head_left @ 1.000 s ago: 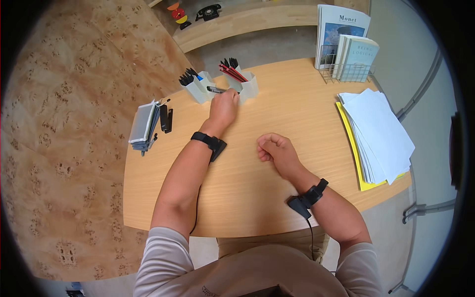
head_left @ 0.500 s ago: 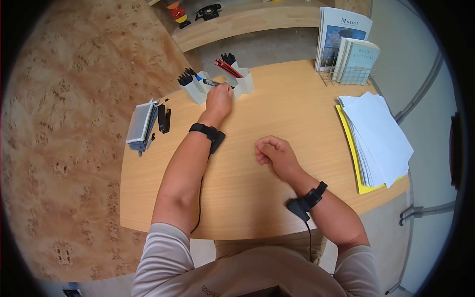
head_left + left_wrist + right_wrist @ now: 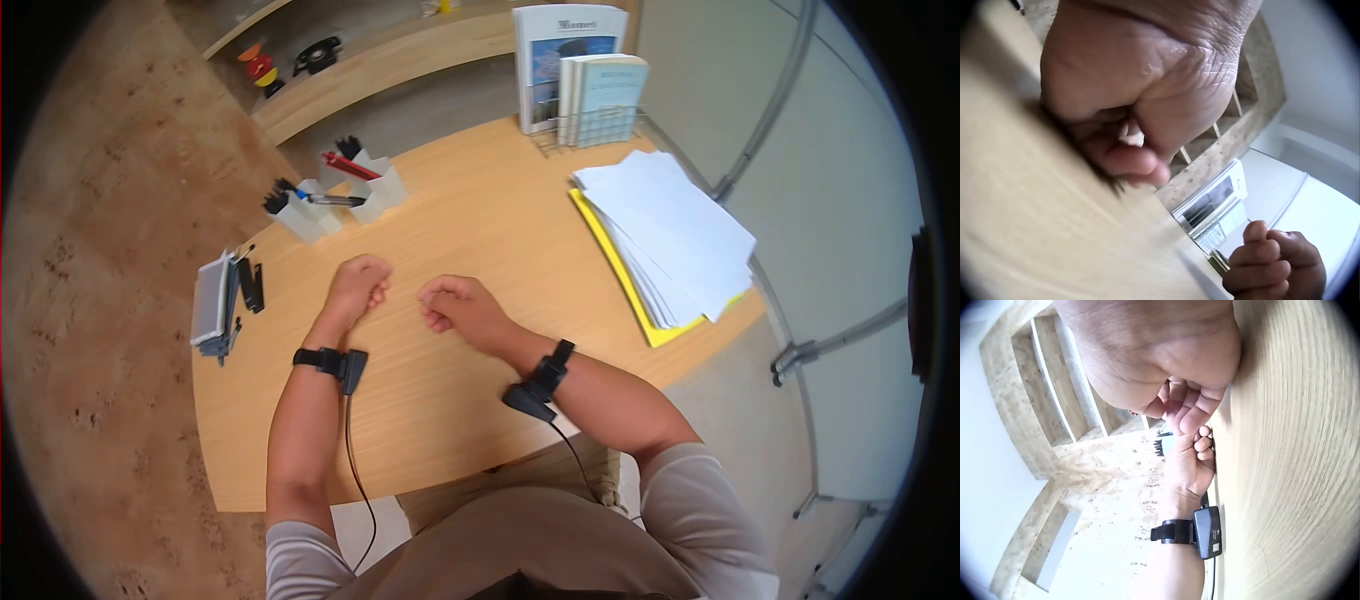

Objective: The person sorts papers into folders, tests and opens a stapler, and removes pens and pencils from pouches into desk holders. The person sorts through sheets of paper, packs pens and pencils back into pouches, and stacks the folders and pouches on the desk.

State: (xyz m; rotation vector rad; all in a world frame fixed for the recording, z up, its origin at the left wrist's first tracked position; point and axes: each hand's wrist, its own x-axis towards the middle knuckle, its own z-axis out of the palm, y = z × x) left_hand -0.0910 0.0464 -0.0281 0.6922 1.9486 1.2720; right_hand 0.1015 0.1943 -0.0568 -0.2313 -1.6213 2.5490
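Note:
Loosely curled and empty, my left hand (image 3: 357, 286) is low over the desk, in front of two pale pen holders. My right hand (image 3: 462, 312) rests beside it to the right, fingers also loosely curled around nothing. A grey and black pen (image 3: 336, 200) leans sideways between the left holder (image 3: 312, 222) and the right holder (image 3: 380, 196). Dark pens (image 3: 277, 197) stand in the left one, red pencils (image 3: 350, 165) in the right one. The left wrist view shows bent fingers (image 3: 1129, 160) with nothing between them; in the right wrist view the fingers (image 3: 1200, 411) hold nothing either.
On the desk (image 3: 430, 220), a black stapler (image 3: 250, 284) and a stack of cases (image 3: 212, 303) lie at the left. White papers (image 3: 670, 235) on a yellow folder (image 3: 622, 280) are at the right. Books (image 3: 606, 98) stand in a wire rack behind.
My left hand has let go of the pen at the holders and drawn back toward me, near my right hand. The head view has turned right, shifting the desk leftward in the picture.

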